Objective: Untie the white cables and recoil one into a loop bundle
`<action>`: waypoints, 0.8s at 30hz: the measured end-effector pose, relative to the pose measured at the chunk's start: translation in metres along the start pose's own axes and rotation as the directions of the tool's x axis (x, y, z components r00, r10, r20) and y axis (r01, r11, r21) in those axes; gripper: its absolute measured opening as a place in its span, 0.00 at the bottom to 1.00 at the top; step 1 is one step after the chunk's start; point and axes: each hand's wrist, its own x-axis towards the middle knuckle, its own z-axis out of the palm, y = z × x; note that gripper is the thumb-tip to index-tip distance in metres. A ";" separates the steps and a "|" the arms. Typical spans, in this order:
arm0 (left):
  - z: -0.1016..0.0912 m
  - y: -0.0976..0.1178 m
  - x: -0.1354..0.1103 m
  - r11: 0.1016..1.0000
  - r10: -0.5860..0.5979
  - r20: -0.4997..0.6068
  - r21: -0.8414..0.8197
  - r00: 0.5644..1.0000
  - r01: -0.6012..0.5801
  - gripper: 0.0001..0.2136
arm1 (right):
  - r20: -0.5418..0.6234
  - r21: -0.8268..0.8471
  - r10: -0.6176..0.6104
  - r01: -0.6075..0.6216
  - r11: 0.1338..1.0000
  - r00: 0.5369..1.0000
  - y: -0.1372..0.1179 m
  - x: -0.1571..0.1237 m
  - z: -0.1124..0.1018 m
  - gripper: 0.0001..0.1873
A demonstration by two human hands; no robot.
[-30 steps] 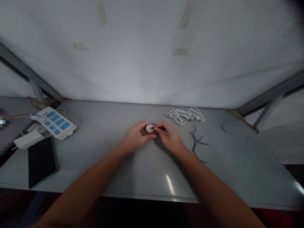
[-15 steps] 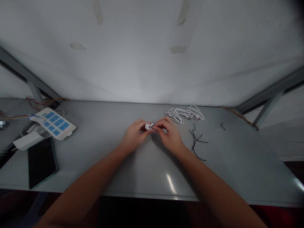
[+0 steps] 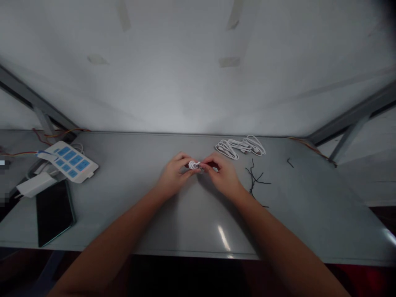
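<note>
A small coil of white cable (image 3: 194, 165) sits between my hands, a little above the grey metal table (image 3: 192, 222). My left hand (image 3: 175, 175) pinches the coil from the left with thumb and fingers. My right hand (image 3: 221, 173) comes in from the right, its fingertips on the coil's right side and on a dark bit of wire end. Part of the coil is hidden by my fingers. Just beyond my right hand lies a bundle of white cables (image 3: 239, 147).
A tangle of thin black wires (image 3: 254, 181) lies right of my right hand, and a short black piece (image 3: 290, 163) further right. At left are a blue-and-white power strip (image 3: 69, 161), a white charger (image 3: 35, 185) and a black tablet (image 3: 54, 212). Coloured wires run along the back edge.
The coil has tightened and shrunk a little between my fingertips, and my hands have drawn closer around it. The view has tilted slightly, so the table sits a bit higher in the picture.
</note>
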 end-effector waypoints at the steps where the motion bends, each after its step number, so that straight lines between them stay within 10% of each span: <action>1: -0.001 0.000 0.000 1.000 0.010 0.008 -0.011 1.000 -0.010 0.09 | 0.018 0.052 0.063 -0.064 0.997 0.998 0.000 0.001 -0.001 0.06; 13: -0.006 0.014 -0.002 0.839 -0.184 0.217 -0.474 0.959 0.268 0.12 | 0.553 0.518 0.385 -0.667 0.536 0.739 -0.003 0.006 -0.015 0.16; 20: 0.001 0.005 0.000 0.624 -0.332 0.211 -0.682 0.919 0.382 0.23 | 0.170 0.339 0.229 -0.275 0.899 0.958 -0.005 0.003 -0.005 0.09; 24: 0.005 0.004 0.000 0.554 -0.361 0.224 -0.729 0.905 0.401 0.26 | 0.087 0.121 0.061 -0.071 0.990 0.994 -0.010 0.000 -0.004 0.02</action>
